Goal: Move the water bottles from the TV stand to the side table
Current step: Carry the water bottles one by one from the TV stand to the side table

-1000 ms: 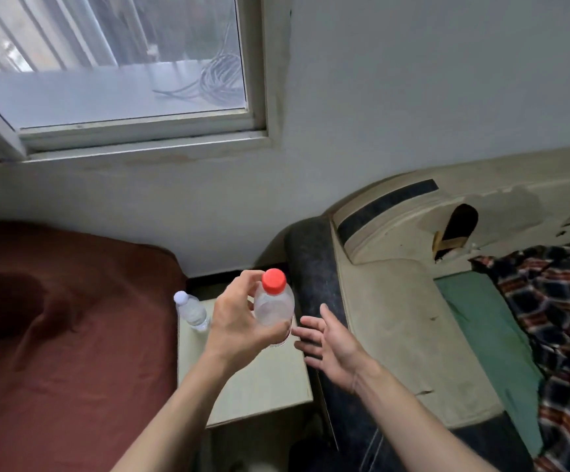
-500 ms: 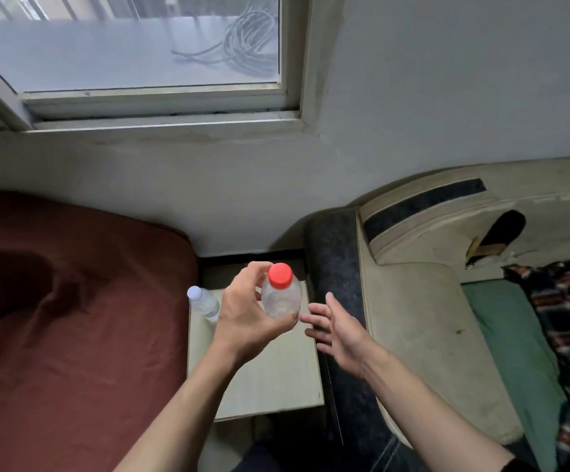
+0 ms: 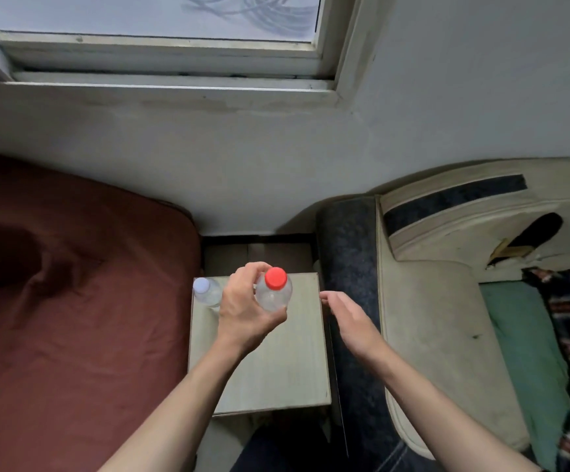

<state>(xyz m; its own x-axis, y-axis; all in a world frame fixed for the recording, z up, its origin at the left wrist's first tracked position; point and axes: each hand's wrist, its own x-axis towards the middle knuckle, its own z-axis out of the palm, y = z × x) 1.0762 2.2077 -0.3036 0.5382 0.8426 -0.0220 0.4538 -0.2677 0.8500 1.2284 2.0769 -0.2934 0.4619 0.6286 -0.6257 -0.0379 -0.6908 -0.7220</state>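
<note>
Over the table (image 3: pixel 276 376), left hand (image 3: pixel 246 310) grips the red-capped bottle (image 3: pixel 274 291); right hand (image 3: pixel 353 318) hovers, fingers straight. Next: lower it upright beside the white-capped bottle (image 3: pixel 206 291).

A small square side table with a pale wood-grain top (image 3: pixel 270 373) stands between a bed under a rust-brown sheet (image 3: pixel 72 318) and a worn cream sofa with a dark grey arm (image 3: pixel 440 335) — the table's far edge stops short of the wall. On its far left corner, beside the bed, stands a clear plastic water bottle with a white cap (image 3: pixel 207 291) — upright, near the edge.
</note>
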